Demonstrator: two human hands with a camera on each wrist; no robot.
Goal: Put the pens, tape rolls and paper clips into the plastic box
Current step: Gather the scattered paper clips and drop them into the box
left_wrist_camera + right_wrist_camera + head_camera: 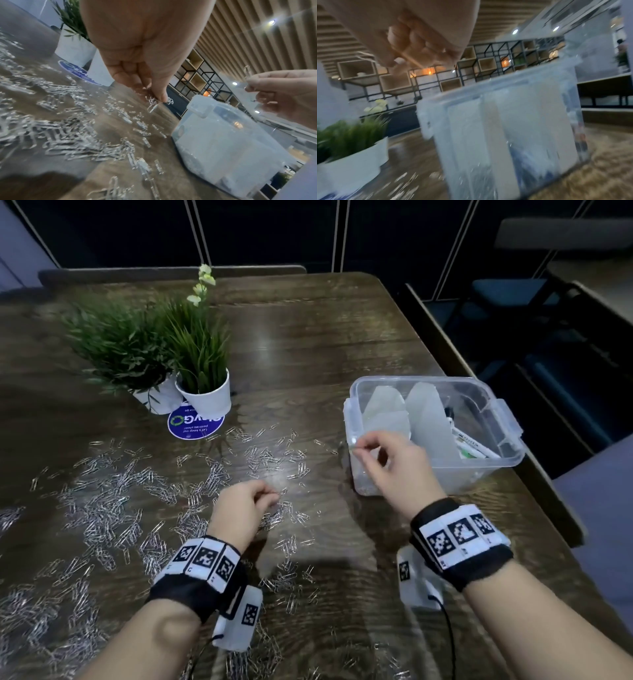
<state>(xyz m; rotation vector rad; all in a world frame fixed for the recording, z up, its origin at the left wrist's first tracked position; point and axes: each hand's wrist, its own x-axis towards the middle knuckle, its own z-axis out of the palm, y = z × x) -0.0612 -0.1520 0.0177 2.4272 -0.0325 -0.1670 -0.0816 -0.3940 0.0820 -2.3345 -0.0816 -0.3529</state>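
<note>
Paper clips, transfer to box under way: both hands loaded.

Right hand (pixel 383 460): raised at the near-left corner of the box (pixel 493 405), thumb and forefinger pinching a clip or two above the rim, other fingers loosely curled; held there, by the look of it, so the clips fall inside. Left hand (pixel 246 505): low over the table (pixel 325 330), fingertips (pixel 159 94) pinching a small bunch of clips (pixel 152 104) at the edge of the scatter, wrist bent down, likely lifting the next load. Clips (pixel 113 508): most lie loose across the left and near table. Pens (pixel 476 443): in the box's right side, beside pale upright pieces, possibly the tape rolls. Two potted plants (pixel 202 364): behind the scatter, clear of the work.
</note>
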